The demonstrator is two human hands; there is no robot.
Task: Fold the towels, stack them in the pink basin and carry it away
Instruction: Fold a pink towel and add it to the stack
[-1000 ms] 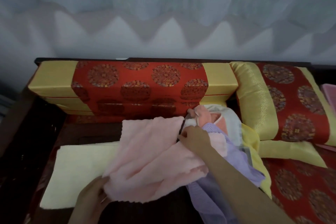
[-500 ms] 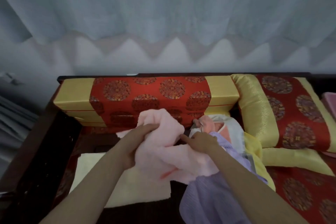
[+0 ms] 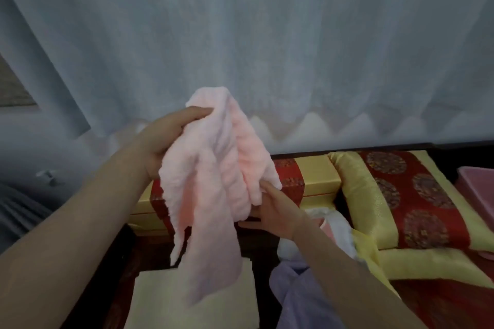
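Your left hand (image 3: 165,139) grips the pink towel (image 3: 213,184) near its top, thumb pressed across the bunched cloth, and holds it up in the air in front of the pale curtain (image 3: 267,35). The towel hangs crumpled in loose vertical folds, its lower end dangling above the folded cream towel (image 3: 165,304) that lies flat on the dark wooden surface near you. Your right hand (image 3: 275,211) sits lower and to the right, fingers open and touching the towel's right edge from underneath; you are not clamping it there. Near you on the right lies a lilac towel (image 3: 299,296), with a white and pink heap of cloth (image 3: 336,224) just beyond your right wrist. Behind the towel stands a red and yellow bolster (image 3: 307,176), and to its right a matching cushion (image 3: 401,195). The pink basin (image 3: 478,181) shows only as a corner at the far right edge, well apart from the towel you hold.
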